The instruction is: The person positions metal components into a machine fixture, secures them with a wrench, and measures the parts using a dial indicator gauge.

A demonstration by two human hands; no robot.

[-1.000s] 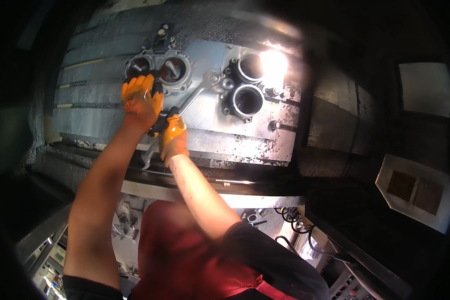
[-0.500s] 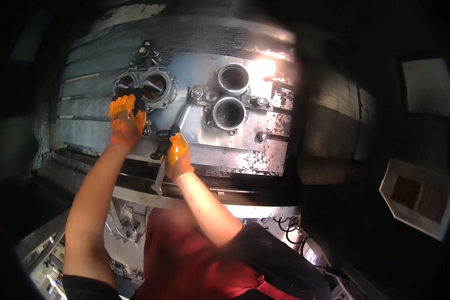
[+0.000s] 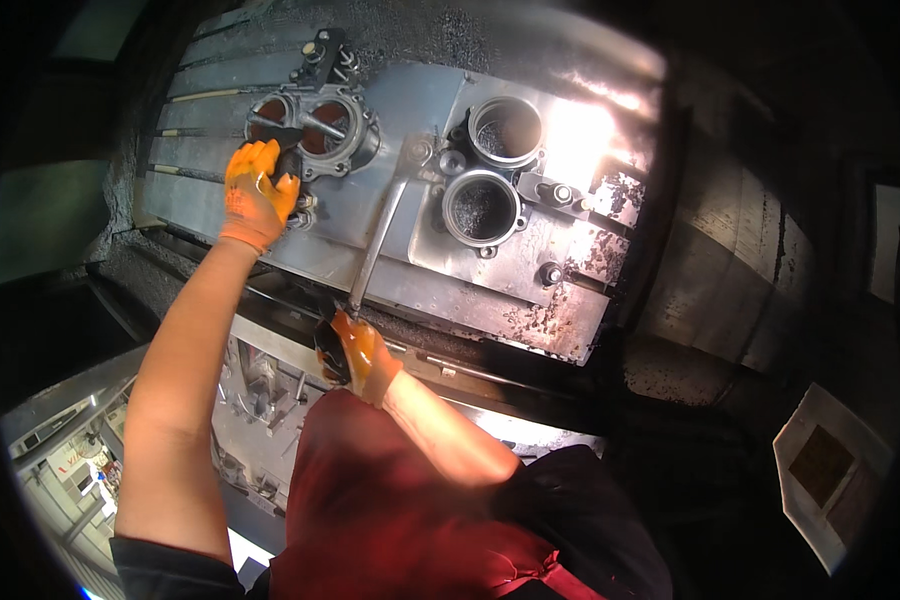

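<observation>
My left hand (image 3: 261, 195), in an orange glove, is curled at the near edge of a grey metal casting with two round bores (image 3: 332, 127). Dark material around its fingertips hides what they hold, if anything. Lower down, my right hand (image 3: 360, 352), gloved in orange with dark fingers, is closed around the near end of a long metal wrench (image 3: 378, 245). The wrench slants away to a round bolt head (image 3: 420, 150) on the plate. Right of that bolt stand two cylindrical metal rings, one far (image 3: 507, 130) and one nearer (image 3: 482, 208).
A wet steel plate (image 3: 370, 215) lies on a slotted machine table (image 3: 205, 108). Clamps with studs stand behind the left casting (image 3: 320, 55) and right of the rings (image 3: 560, 194). Another stud (image 3: 551, 272) rises near the right edge. A rail runs along the table's front.
My right hand has drawn back toward my body and now holds the wrench near its end. The left hand stays at the casting. The whole view has tilted and shifted.
</observation>
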